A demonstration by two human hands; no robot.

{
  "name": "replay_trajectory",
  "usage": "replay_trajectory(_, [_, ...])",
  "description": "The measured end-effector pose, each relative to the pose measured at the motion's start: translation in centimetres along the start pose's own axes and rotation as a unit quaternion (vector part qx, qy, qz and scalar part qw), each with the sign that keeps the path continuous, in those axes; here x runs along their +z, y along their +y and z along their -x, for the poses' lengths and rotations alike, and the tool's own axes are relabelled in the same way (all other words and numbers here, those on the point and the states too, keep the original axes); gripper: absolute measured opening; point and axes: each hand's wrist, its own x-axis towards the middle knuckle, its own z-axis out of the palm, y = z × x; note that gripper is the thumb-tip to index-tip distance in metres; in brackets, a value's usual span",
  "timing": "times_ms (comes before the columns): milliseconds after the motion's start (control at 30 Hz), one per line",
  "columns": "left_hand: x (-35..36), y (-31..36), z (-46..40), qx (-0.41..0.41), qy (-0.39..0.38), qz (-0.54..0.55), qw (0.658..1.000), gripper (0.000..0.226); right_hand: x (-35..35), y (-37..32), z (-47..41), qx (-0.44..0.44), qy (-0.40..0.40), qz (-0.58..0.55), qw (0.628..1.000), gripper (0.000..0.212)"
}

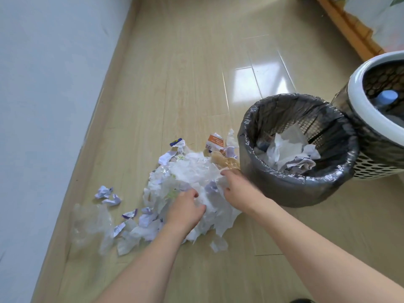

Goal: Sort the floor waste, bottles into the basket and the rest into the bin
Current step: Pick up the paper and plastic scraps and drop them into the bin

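Note:
A heap of white paper and thin plastic waste lies on the wooden floor just left of the bin. My left hand digs into the heap from the near side, fingers curled round crumpled white paper. My right hand grips the heap's right side, close to the bin's wall. The bin has a black liner and holds crumpled paper. Behind it to the right stands the white-rimmed mesh basket with a blue-capped bottle inside.
Small purple-and-white scraps and a clear plastic sheet lie scattered left of the heap. An orange wrapper lies behind it. A pale wall runs along the left; wooden furniture edge at top right.

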Motion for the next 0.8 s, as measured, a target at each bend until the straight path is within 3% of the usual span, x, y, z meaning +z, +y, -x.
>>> replay_trajectory(100, [1.8, -0.7, -0.9, 0.005, 0.030, -0.053, 0.998, 0.031, 2.3, 1.2, -1.0, 0.052, -0.016, 0.033, 0.998, 0.029])
replay_trajectory(200, [2.7, -1.3, -1.0, 0.024, 0.075, -0.072, 0.994, 0.023, 3.1, 1.4, -1.6, 0.058, 0.022, 0.060, 0.996, 0.013])
replay_trajectory(267, [2.7, -2.0, -0.6, 0.024, 0.092, -0.040, 0.995, 0.030, 3.2, 1.2, -2.0, 0.044, 0.035, 0.069, 0.996, 0.018])
replay_trajectory(333, [2.6, -3.0, 0.0, 0.006, 0.094, -0.007, 0.995, 0.033, 2.8, 0.8, -2.3, 0.045, 0.029, 0.052, 0.997, 0.037])
replay_trajectory(367, [2.5, -3.5, 0.3, 0.000, 0.098, 0.006, 0.995, 0.035, 2.8, 0.6, -2.5, 0.046, 0.026, 0.045, 0.998, 0.036])
replay_trajectory(433, [2.1, -4.5, 1.2, -0.007, 0.114, 0.039, 0.993, 0.035, 3.0, 0.2, -2.9, 0.052, 0.024, 0.058, 0.997, 0.006])
replay_trajectory(500, [1.2, -4.9, 2.1, -0.010, 0.132, 0.111, 0.985, 0.030, 3.5, 0.1, -3.1, 0.051, 0.033, 0.061, 0.996, 0.020])
replay_trajectory(667, [-1.9, -4.9, 4.7, -0.015, 0.175, 0.411, 0.895, 0.018, 3.2, -0.6, -1.7, -0.035, 0.049, 0.087, 0.994, 0.028])
replay_trajectory(800, [-4.1, -4.5, 6.3, -0.033, 0.204, 0.468, 0.859, 0.017, 1.3, -1.2, 0.0, -0.119, 0.102, 0.134, 0.979, 0.017])
